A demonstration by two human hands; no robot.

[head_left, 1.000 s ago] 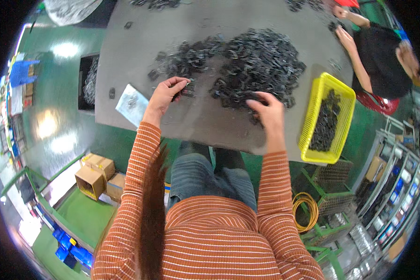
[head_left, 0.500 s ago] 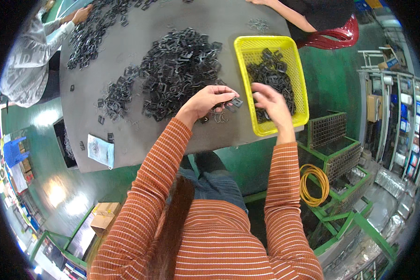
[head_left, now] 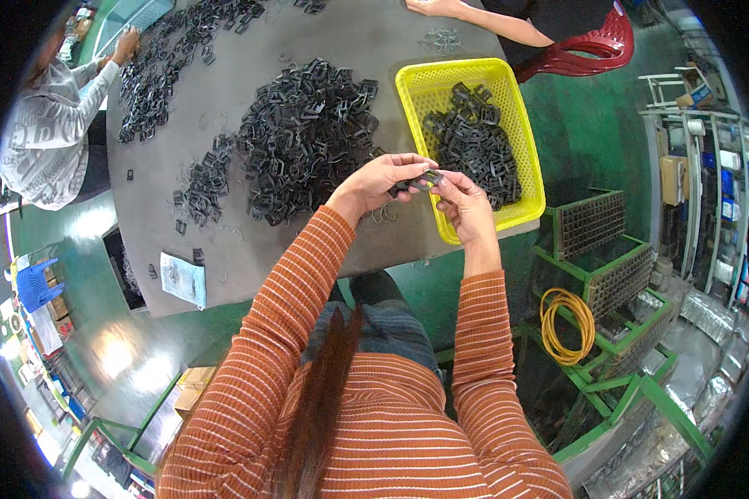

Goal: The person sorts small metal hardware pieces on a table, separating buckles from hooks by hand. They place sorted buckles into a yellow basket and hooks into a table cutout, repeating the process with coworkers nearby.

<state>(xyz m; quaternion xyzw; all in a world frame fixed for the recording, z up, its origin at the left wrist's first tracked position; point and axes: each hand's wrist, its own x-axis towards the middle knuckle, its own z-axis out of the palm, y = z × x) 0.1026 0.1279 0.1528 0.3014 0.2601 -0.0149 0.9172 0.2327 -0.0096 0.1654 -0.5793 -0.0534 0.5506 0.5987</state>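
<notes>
Holding a small black clip (head_left: 424,180) between both hands, the person works just above the near edge of the grey table (head_left: 374,50). The left hand (head_left: 380,181) curls over the clip from the left, thumb and fingertips closed on its end; the right hand (head_left: 462,202) meets it from the right, thumb and forefinger pinched on the opposite end. The clip thus spans the narrow gap between the two sets of fingertips, mostly covered by them — its exact shape cannot be told.

The position appears chosen for short reach. The hands hang right at the near left corner of the yellow basket (head_left: 531,166), which holds a heap of like black pieces, while the large pile of loose clips (head_left: 304,137) lies on the table just to the left of the left hand. A few thin wire pieces (head_left: 381,214) lie on the table under the left wrist.

Further off: a smaller heap (head_left: 198,185) toward the table's left side, a printed sheet (head_left: 183,279) at its near left corner, and two other people at the far side — one in a grey sleeve (head_left: 54,125) at upper left, one forearm (head_left: 474,18) at top.
</notes>
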